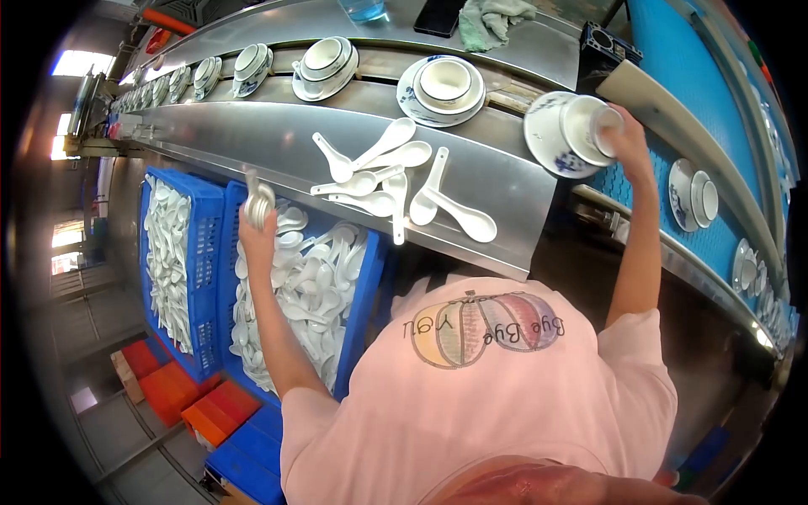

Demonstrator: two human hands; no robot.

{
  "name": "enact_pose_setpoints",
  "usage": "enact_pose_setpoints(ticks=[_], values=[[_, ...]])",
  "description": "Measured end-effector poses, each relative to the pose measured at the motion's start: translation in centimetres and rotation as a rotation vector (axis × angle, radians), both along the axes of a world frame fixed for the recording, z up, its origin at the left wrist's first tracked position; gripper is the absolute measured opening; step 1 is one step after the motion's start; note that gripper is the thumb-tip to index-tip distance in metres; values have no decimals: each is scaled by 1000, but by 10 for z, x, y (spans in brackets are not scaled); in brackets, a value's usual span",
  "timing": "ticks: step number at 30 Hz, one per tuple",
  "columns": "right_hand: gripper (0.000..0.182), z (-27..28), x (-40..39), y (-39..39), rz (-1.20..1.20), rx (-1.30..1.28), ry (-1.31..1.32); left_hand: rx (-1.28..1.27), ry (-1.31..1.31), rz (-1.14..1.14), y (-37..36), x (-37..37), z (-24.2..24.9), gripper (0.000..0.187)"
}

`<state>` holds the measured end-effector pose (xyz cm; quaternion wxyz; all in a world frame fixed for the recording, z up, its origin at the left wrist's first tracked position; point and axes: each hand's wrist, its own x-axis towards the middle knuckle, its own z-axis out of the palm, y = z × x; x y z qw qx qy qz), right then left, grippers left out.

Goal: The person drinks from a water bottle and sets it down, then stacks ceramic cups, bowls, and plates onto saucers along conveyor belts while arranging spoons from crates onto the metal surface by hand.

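My left hand is closed around a small bunch of white soup spoons, held above a blue crate. My right hand grips a small white cup at the right end of the steel counter. That cup sits at a bowl on a blue-patterned plate; the set looks tilted, and my fingers partly hide the cup. Several loose white spoons lie spread on the counter between my hands.
Plate-and-bowl sets stand in a row along the conveyor. Spoons fill two blue crates at the left. A blue belt carries more dishes at the right. A green cloth and a dark phone-like object lie on the far ledge.
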<state>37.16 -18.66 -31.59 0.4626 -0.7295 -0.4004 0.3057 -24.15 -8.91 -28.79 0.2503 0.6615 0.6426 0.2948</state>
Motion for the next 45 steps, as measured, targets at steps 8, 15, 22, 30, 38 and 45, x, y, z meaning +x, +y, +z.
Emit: enact_pose_setpoints(ticks=[8, 15, 22, 30, 38, 45], values=[[40, -41, -49, 79, 235, 1, -279, 75, 349, -560, 96, 84, 5, 41], [33, 29, 18, 2, 38, 49, -458, 30, 278, -728, 100, 72, 2, 55], [38, 31, 152, -112, -317, -229, -1206, 110, 212, -670, 101, 118, 34, 49], [34, -11, 175, -115, -173, -458, -863, -130, 330, -628, 111, 185, -20, 25], [43, 18, 86, -100, -214, -234, -248, -129, 75, -39, 176, 146, -36, 35], [38, -2, 13, -39, -217, 131, 238, -127, 148, -300, 154, 106, -15, 34]])
